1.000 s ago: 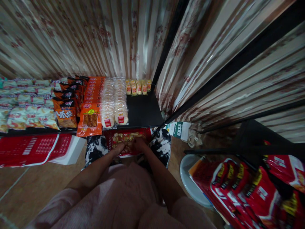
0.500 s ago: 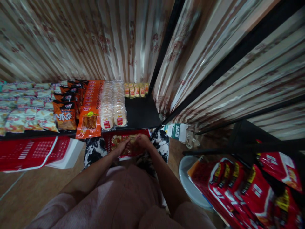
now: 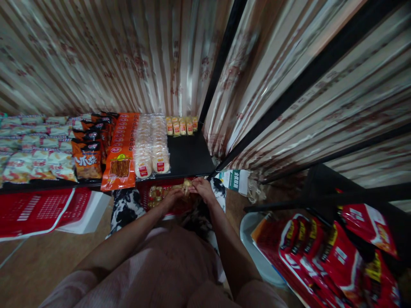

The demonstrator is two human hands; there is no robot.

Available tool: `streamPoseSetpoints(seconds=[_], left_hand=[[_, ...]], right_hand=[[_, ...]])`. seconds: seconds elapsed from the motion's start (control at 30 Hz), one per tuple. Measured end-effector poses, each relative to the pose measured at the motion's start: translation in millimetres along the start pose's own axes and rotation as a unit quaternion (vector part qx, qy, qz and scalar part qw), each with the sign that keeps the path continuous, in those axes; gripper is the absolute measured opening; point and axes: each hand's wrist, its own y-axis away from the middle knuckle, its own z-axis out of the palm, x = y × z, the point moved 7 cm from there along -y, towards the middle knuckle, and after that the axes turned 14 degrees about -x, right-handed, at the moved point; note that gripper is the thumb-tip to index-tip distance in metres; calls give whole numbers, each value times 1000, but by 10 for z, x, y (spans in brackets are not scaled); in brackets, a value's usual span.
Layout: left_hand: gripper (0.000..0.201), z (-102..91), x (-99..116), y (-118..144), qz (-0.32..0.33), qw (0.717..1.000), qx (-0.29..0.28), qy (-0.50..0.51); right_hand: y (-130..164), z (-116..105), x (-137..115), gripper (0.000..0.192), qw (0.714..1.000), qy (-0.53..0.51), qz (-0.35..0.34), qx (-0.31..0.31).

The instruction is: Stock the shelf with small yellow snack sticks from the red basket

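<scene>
My left hand (image 3: pixel 172 198) and my right hand (image 3: pixel 203 189) are close together over a red basket (image 3: pixel 145 197) that rests on my lap and holds small yellow snack packs. Both hands grip a yellow snack pack (image 3: pixel 186 185) raised just above the basket, below the front edge of the black shelf (image 3: pixel 189 156). At the back of that shelf stands a short row of the same yellow packs (image 3: pixel 180 126). The fingers are partly hidden by the pack.
The shelf carries round rice-cracker bags (image 3: pixel 152 145), orange packs (image 3: pixel 120 159), dark chip bags (image 3: pixel 86 156) and pale bags (image 3: pixel 28 158) to the left. Red baskets (image 3: pixel 38 207) lie under it. Red snack bags (image 3: pixel 334 252) and a white bowl (image 3: pixel 253 252) sit at right.
Both hands have risen from inside the basket toward the shelf edge, bringing a yellow pack up with them. The view has tilted slightly.
</scene>
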Motion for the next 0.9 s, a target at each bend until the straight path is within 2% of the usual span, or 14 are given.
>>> streamPoseSetpoints(seconds=[0.1, 0.17, 0.3, 0.4, 0.5, 0.7, 0.9], left_hand=[[46, 78, 36, -24, 33, 999, -20, 7], [58, 95, 54, -41, 49, 999, -11, -4], [75, 131, 155, -26, 84, 991, 6, -101], [72, 235, 283, 37, 129, 974, -29, -186], [67, 331, 369, 101, 147, 949, -53, -274], [44, 341, 556, 135, 171, 893, 27, -415], [40, 289, 670, 64, 148, 887, 39, -435]], right_hand=[[33, -77, -4, 13, 999, -41, -18, 29], [48, -120, 8, 13, 996, -69, -27, 43], [91, -184, 19, 14, 990, -115, -32, 78], [127, -207, 9, 14, 986, -136, -28, 96], [150, -214, -7, 14, 981, -162, -26, 99], [156, -220, -26, 14, 981, -169, -29, 86], [154, -210, -54, 9, 994, -80, -43, 56]])
